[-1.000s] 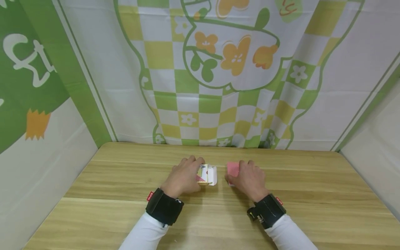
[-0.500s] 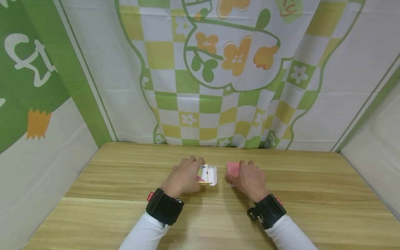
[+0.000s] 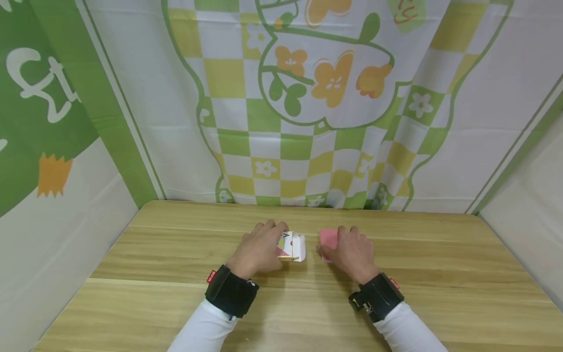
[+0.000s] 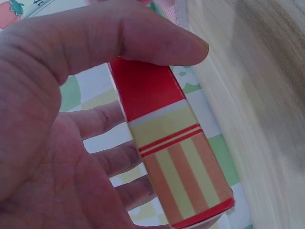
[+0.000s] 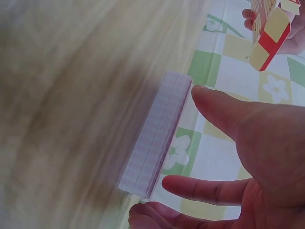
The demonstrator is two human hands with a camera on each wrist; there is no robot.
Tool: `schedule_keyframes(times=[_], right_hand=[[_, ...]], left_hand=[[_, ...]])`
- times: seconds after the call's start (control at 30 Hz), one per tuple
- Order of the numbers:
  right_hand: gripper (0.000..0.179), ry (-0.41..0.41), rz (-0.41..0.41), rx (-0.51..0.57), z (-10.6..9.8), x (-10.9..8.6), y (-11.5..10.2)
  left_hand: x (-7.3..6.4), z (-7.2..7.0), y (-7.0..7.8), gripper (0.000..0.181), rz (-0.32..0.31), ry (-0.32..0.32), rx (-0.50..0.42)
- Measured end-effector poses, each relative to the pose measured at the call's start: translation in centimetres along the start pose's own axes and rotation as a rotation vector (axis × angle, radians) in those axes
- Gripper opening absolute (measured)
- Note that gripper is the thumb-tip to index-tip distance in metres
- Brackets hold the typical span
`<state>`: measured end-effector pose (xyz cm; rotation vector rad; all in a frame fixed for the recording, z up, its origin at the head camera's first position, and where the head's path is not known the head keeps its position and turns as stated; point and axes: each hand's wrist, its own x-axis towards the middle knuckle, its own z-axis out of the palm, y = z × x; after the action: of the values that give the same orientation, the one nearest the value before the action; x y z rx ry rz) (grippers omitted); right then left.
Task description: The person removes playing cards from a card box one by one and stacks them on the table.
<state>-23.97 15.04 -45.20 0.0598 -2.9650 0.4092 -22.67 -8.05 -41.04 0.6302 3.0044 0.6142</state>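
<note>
In the head view my left hand [image 3: 259, 246] grips a playing card box [image 3: 285, 245] with an ace printed on its face. The box's white end flap [image 3: 299, 248] stands out toward the right. In the left wrist view the thumb crosses the box's red and striped narrow side [image 4: 176, 152], with fingers behind it. My right hand [image 3: 353, 252] holds a deck of playing cards [image 3: 328, 238] with red patterned backs. In the right wrist view the thumb is at one end of the deck's layered white edge [image 5: 155, 138] and fingertips are at the other.
Both hands are over a wooden table [image 3: 281, 313], near its far edge. A white cloth with green and yellow checks [image 3: 293, 146] hangs behind it. A white and green panel [image 3: 66, 244] stands to the left.
The right hand has shifted very slightly to the right. The left hand and the card box stay where they were.
</note>
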Motion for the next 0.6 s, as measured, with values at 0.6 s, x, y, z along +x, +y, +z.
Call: schedule_keyframes(times=[0.6], right_hand=[[0.03, 0.131, -0.132, 0.159, -2.0, -0.1, -0.7]], left_hand=[[0.0, 0.1, 0.1, 0.067, 0.009, -0.011, 0.005]])
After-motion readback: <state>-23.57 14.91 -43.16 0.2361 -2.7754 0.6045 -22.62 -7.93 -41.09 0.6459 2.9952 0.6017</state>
